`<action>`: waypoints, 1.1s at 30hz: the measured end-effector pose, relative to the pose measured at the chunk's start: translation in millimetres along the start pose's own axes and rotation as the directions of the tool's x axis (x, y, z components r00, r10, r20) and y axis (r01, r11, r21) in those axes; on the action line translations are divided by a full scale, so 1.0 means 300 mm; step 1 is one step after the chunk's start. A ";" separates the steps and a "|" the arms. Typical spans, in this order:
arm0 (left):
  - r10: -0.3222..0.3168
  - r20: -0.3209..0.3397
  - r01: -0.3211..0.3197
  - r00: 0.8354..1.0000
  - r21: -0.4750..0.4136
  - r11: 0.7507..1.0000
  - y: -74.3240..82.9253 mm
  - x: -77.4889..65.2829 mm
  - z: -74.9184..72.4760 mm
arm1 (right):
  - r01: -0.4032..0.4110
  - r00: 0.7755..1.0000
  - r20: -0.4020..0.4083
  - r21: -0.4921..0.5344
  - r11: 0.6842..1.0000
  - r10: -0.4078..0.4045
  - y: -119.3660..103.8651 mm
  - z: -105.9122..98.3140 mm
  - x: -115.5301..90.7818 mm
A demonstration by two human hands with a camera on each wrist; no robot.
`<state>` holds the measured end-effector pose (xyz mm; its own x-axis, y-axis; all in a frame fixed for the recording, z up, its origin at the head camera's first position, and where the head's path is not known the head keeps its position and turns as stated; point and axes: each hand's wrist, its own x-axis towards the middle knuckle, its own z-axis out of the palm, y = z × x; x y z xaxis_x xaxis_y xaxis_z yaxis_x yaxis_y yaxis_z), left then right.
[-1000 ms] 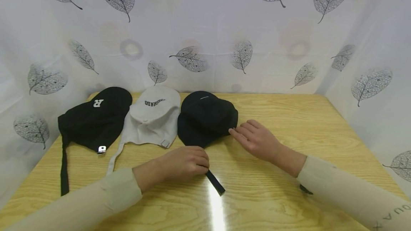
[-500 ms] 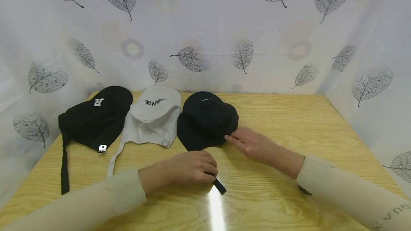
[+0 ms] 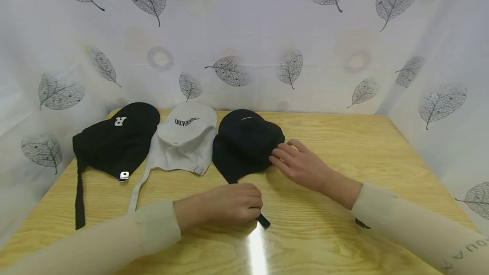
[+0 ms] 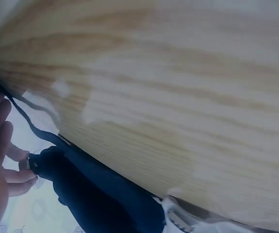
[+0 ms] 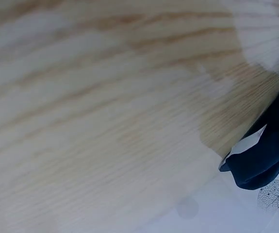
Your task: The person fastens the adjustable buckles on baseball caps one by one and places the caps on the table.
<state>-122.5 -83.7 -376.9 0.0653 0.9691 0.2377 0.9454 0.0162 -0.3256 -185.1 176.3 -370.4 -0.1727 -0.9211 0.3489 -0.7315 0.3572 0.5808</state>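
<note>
A dark navy cap (image 3: 248,139) lies on the table, its rounded brim to the back and a long strap (image 3: 263,220) trailing to the front. My left hand (image 3: 231,203) holds this strap between curled fingers, and the strap's end sticks out past them. At the cap's right side, my right hand (image 3: 299,165) pinches the edge. In the left wrist view, fingertips hold a small metal buckle (image 4: 31,162) at the end of the navy cap. The right wrist view catches only a bit of dark cloth (image 5: 260,160) and finger edges.
A black cap (image 3: 114,147) with a white R and a light grey cap (image 3: 187,126) with dark lettering lie left of the navy one, straps trailing forward. A small dark object (image 3: 361,224) shows beneath my right sleeve. A leaf-patterned curtain (image 3: 252,24) encloses the wooden table (image 3: 344,130).
My left hand has slid right and forward along the strap, towards its end. The right hand has shifted slightly at the cap's edge, its fingers now closer over it.
</note>
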 end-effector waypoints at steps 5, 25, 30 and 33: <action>-0.078 0.024 0.080 0.997 -0.082 0.993 0.004 0.015 0.015 | 0.050 0.998 -0.054 0.109 0.993 -0.045 -0.001 0.002 0.007; -0.698 -0.215 0.446 0.684 -0.633 0.632 -0.022 0.014 0.008 | -0.114 0.989 0.139 0.563 0.819 0.042 -0.039 0.005 0.040; -0.704 -0.197 0.535 0.683 -0.522 0.665 -0.059 -0.027 0.018 | -0.178 0.982 0.159 0.626 0.759 0.099 -0.049 0.013 0.035; -0.633 -0.214 0.545 0.744 -0.355 0.760 -0.072 -0.041 0.025 | -0.230 0.973 0.178 0.670 0.706 0.149 -0.055 0.017 0.035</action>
<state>-146.0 -94.2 -379.7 -0.4815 0.6578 0.5791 0.8673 0.4528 0.2068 -178.2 160.0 -380.1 -0.3940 -0.8705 0.2948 -0.9184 0.3604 -0.1631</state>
